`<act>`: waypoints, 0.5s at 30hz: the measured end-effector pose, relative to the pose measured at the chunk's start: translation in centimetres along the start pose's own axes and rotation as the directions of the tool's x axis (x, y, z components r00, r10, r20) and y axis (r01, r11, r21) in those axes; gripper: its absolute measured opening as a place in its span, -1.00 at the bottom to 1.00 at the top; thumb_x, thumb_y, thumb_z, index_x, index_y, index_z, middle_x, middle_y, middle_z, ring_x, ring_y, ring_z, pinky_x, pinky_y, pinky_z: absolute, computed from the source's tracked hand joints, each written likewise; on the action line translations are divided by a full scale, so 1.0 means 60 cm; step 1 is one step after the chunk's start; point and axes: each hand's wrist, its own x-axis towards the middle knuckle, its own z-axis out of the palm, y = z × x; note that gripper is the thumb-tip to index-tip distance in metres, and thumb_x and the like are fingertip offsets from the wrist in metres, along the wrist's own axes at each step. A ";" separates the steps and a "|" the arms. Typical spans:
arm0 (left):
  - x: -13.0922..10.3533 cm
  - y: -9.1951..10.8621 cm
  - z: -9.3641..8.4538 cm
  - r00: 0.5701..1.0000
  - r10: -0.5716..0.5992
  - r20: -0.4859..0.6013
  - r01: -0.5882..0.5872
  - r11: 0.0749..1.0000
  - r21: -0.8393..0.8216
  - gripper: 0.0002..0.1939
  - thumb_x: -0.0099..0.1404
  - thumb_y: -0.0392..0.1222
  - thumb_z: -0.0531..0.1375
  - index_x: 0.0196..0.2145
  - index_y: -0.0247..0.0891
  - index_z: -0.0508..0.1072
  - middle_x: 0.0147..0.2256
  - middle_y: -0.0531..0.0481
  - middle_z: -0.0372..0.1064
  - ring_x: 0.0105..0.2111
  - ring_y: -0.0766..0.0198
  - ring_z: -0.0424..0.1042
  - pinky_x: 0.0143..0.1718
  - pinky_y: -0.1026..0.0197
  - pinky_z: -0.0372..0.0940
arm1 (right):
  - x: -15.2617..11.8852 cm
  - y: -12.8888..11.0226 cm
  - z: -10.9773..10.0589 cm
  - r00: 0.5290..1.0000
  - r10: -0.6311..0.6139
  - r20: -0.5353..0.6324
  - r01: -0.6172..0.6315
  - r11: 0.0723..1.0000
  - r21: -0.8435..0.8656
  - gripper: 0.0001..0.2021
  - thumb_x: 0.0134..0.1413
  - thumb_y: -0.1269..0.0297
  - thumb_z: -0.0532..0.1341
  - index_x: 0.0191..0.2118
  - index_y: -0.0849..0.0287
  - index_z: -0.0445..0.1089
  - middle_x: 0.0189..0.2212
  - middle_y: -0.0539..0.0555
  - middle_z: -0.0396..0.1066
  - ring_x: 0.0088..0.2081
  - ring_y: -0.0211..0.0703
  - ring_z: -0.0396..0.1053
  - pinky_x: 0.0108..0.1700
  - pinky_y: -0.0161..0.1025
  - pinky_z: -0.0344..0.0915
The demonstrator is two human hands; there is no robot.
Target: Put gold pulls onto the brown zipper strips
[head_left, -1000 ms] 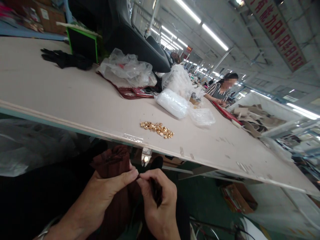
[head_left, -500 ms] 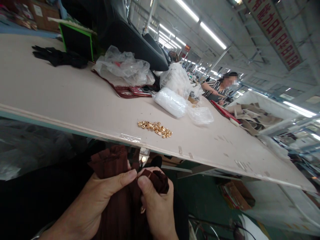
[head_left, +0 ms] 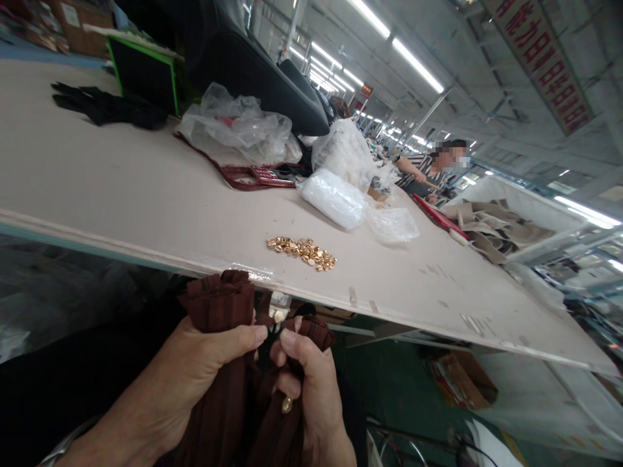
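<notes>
My left hand (head_left: 209, 363) is closed around a thick bundle of brown zipper tapes (head_left: 221, 305), whose ends stick up above the thumb. A smaller brown bundle (head_left: 316, 332) is gripped in my right hand (head_left: 309, 376), thumb pressed near its edge. One gold zipper slider (head_left: 287, 405) hangs below the right fingers. Just beyond both hands, a small pale metal holder (head_left: 279, 305) at the table edge carries a gold piece. A brown strip seems to reach toward this holder; whether it touches is unclear. A pile of gold sliders (head_left: 302, 251) lies on the table.
The long table (head_left: 160, 207) bears plastic bags (head_left: 238, 130), a white wrapped pack (head_left: 333, 198), a red calculator (head_left: 272, 175) and black gloves (head_left: 104, 107). A person (head_left: 426, 172) stands at the far right near a white bin (head_left: 559, 220). A cardboard box (head_left: 467, 379) sits below.
Both hands have risen slightly with the brown tapes, closer to the small metal holder. The right hand has turned, and the hanging gold slider shows more plainly.
</notes>
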 end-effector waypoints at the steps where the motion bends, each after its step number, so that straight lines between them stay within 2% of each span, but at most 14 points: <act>1: 0.001 0.000 0.000 1.000 0.005 0.003 -0.005 1.000 0.013 -0.82 -0.10 -0.26 0.43 -0.45 -0.25 0.58 -0.49 -0.04 0.59 -0.47 0.08 0.58 -0.36 0.12 0.47 | 0.000 -0.001 0.001 1.000 0.005 0.000 -0.005 1.000 -0.005 -0.78 -0.22 0.27 0.37 -0.53 0.23 0.32 -0.68 -0.09 0.28 -0.68 -0.48 0.06 -0.73 -0.56 -0.16; 6: 0.008 -0.003 -0.003 0.999 0.032 -0.010 -0.032 0.998 0.050 -0.83 -0.10 -0.26 0.42 -0.47 -0.27 0.58 -0.47 -0.07 0.59 -0.46 0.07 0.58 -0.37 0.12 0.48 | -0.001 -0.004 0.007 1.000 0.003 -0.016 -0.003 0.999 -0.037 -0.80 -0.21 0.27 0.35 -0.54 0.23 0.32 -0.67 -0.08 0.28 -0.65 -0.45 0.09 -0.70 -0.55 -0.17; 12: 0.009 -0.003 0.002 0.999 0.052 0.011 -0.052 0.998 0.028 -0.88 -0.09 -0.29 0.40 -0.50 -0.28 0.56 -0.54 -0.06 0.55 -0.54 0.09 0.53 -0.46 0.09 0.48 | 0.004 -0.006 0.012 1.000 0.006 0.030 -0.005 0.999 -0.039 -0.79 -0.19 0.26 0.36 -0.55 0.24 0.34 -0.67 -0.07 0.30 -0.67 -0.46 0.10 -0.71 -0.55 -0.17; 15: 0.010 -0.005 0.002 0.998 0.052 -0.017 -0.052 0.998 0.025 -0.87 -0.08 -0.31 0.40 -0.49 -0.27 0.56 -0.51 -0.06 0.57 -0.54 0.12 0.54 -0.46 0.11 0.48 | 0.004 -0.007 0.014 1.000 -0.019 0.021 0.021 0.998 -0.051 -0.80 -0.16 0.28 0.35 -0.57 0.25 0.34 -0.65 -0.05 0.31 -0.65 -0.47 0.09 -0.70 -0.55 -0.15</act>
